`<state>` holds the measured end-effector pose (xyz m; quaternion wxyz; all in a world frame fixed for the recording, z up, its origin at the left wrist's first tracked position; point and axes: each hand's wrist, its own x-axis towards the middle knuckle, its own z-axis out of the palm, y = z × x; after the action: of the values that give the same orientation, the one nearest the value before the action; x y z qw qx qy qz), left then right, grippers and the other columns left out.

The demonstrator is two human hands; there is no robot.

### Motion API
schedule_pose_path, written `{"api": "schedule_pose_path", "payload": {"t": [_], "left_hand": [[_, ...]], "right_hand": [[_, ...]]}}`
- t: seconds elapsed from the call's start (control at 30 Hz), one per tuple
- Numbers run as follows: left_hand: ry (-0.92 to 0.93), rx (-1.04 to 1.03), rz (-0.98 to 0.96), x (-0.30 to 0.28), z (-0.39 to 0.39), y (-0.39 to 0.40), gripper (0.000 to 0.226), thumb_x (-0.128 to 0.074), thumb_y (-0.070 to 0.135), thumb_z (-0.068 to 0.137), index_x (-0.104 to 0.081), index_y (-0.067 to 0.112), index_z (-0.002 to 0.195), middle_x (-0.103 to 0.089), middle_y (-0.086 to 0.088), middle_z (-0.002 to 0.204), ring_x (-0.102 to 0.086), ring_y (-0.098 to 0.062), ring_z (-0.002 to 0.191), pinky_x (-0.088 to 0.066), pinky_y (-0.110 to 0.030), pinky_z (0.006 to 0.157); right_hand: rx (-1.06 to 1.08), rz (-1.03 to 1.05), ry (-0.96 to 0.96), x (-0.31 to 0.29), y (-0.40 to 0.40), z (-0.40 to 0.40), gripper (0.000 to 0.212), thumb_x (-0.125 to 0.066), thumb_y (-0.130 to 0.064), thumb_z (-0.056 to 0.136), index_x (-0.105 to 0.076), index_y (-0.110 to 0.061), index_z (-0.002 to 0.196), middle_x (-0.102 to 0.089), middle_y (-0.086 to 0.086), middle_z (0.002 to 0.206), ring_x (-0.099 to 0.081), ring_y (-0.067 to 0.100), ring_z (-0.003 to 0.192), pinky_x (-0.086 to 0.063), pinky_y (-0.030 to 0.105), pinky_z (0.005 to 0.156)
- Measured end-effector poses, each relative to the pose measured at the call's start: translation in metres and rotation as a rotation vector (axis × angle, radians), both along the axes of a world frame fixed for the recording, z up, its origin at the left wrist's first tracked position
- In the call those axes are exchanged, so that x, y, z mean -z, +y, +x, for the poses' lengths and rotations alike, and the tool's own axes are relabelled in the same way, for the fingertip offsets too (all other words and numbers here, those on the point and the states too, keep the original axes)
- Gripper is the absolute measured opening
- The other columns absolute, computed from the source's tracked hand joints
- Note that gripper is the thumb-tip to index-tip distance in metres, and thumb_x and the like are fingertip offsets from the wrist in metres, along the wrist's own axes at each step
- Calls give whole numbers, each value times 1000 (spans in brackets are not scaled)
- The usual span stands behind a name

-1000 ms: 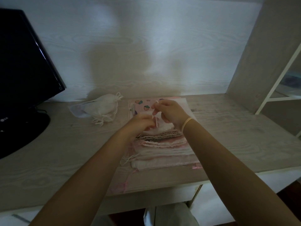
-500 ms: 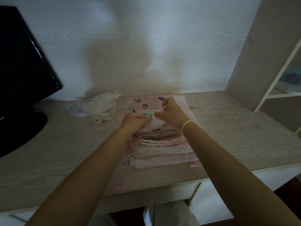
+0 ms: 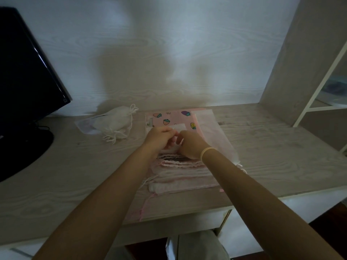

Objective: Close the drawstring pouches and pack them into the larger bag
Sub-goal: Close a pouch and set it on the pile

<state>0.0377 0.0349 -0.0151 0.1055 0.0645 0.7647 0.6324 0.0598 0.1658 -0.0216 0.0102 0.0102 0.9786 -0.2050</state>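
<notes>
A stack of pink and white drawstring pouches (image 3: 180,175) lies flat on the desk in front of me. Under it is a larger pink bag printed with strawberries (image 3: 174,117). My left hand (image 3: 159,136) and my right hand (image 3: 189,143) meet over the top of the stack, both pinching a small white pouch (image 3: 178,127) whose upper edge shows above my fingers. A filled white pouch with its strings drawn (image 3: 116,122) sits to the left. A sheer white pouch (image 3: 216,132) lies at the right of the stack.
A black monitor (image 3: 26,72) on a round base (image 3: 20,147) stands at the left. A wall panel and a white shelf frame (image 3: 319,81) rise at the right. The desk's front edge (image 3: 169,222) runs just below the stack.
My hands have come down and drawn close together over the stack, still on the small white pouch. The view has shifted slightly.
</notes>
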Motion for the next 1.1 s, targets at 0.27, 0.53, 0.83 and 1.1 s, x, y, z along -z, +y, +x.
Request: {"api": "schedule_pose_path", "payload": {"t": [0.27,0.53,0.83,1.1], "left_hand": [[92,-56,-173,6,-4,4,21,-57,18,96,-71,13,81,-60,-1,68,-52,-12,61,-44,-24,60],[147,101,-335,2,-1,0,22,-60,17,94,-73,16,77,-60,4,60,-50,-6,52,-40,-15,53],[130,287,-384,-5,0,-12,18,-64,26,93,-76,13,88,-60,5,67,-52,-1,56,-39,-12,53],[-27,240,-143,4,-5,-20,29,-56,27,99,-76,8,88,-58,2,64,-49,-9,55,-39,-20,53]], "right_hand": [[-2,261,-37,-22,6,7,9,-53,-8,90,-52,-7,100,-50,4,88,-50,20,78,-45,28,68],[-88,-119,-217,-44,8,5,23,-56,-27,92,-66,-13,77,-63,9,82,-54,15,60,-45,24,59],[65,-557,-65,-43,3,0,24,-62,-27,89,-65,-11,71,-61,2,76,-52,17,67,-42,25,64],[10,-976,70,-37,1,-12,36,-59,-24,89,-56,-24,125,-64,3,115,-60,17,107,-48,34,96]]}}
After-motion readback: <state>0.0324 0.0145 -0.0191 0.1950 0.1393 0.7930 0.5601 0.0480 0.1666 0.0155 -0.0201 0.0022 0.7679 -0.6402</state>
